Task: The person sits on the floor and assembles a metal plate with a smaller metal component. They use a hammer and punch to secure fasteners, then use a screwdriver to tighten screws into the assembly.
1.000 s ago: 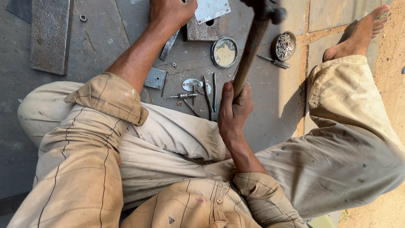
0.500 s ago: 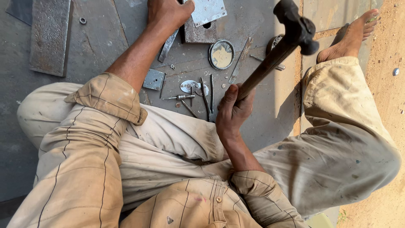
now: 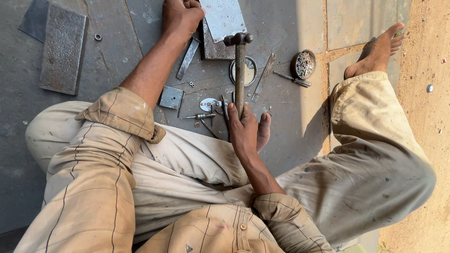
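Steel sheet [image 3: 222, 18] pinned by left hand [image 3: 180, 16], fist closed; right hand [image 3: 243, 131] wrapped tight round hammer [image 3: 239, 70], head on sheet

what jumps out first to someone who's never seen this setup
The hammer stands out, gripped low on its wooden handle by the right hand at the centre, its head down by a pale metal sheet at the top edge. The left hand presses beside that sheet. Small metal parts lie about the floor: a square plate, a round tin of bits, and a heavy steel block far left.
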